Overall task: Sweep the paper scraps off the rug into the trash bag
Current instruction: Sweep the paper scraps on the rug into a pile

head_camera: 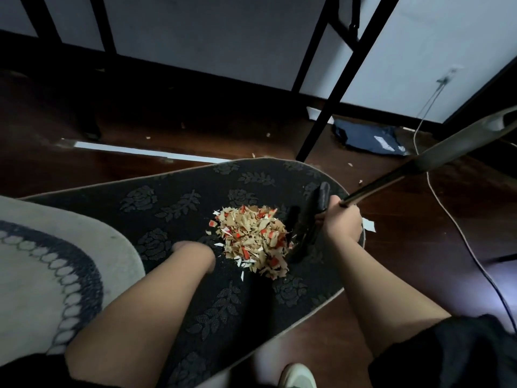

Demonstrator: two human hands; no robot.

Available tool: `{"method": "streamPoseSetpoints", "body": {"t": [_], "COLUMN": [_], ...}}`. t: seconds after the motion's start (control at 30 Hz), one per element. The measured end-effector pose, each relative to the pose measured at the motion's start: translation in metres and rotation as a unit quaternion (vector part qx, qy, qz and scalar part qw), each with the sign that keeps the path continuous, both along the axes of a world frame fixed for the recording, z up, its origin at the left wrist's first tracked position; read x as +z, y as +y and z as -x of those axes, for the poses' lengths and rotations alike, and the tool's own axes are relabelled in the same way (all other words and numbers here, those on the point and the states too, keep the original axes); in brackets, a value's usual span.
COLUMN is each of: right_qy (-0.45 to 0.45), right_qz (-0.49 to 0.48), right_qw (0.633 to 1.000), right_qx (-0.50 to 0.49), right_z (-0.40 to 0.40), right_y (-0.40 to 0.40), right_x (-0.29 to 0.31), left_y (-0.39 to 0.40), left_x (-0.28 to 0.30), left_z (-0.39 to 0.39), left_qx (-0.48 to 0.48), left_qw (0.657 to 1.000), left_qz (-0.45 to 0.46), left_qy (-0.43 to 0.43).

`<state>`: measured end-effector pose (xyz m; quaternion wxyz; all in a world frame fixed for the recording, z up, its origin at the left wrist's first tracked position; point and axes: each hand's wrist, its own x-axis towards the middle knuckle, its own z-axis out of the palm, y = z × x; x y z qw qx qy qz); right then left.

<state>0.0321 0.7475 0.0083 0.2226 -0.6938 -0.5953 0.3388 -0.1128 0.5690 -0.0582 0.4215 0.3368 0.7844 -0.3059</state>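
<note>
Tan-and-red paper scraps (251, 238) lie heaped on the dark rug (179, 208), gathered for removal. Right hand (343, 223) grips the broom (303, 228) low, bracing the heap; left hand (195, 254) rests opposite, its grip unclear. Trash bag (369, 137) lies well apart.

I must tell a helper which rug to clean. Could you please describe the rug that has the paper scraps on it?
Look at the dark wooden floor in front of the white wall. Two rugs overlap there; the black rug holds the heap of paper scraps. It has raised rose and leaf patterns and a thin pale edge, unlike the grey rug with its dark ring.
</note>
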Motion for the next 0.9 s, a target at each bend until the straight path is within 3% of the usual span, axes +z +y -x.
{"method": "streamPoseSetpoints", "body": {"t": [0.27,0.6,0.9], "right_qy": [0.112,0.120,0.202], "right_qz": [-0.004,0.008,0.017], "right_qw": [0.993,0.982,0.962], "right_qx": [0.045,0.146,0.184], "right_z": [-0.011,-0.028,-0.060], "right_y": [-0.038,-0.062,-0.071], "right_x": [0.048,0.098,0.134], "left_y": [-0.025,-0.068,-0.102], "left_x": [0.072,0.138,0.202], "left_z": [-0.014,-0.025,-0.051], "left_qx": [0.036,0.054,0.068], "left_qw": [0.997,0.988,0.979], "left_qz": [-0.067,-0.119,-0.170], "left_qy": [0.022,0.078,0.089]}}
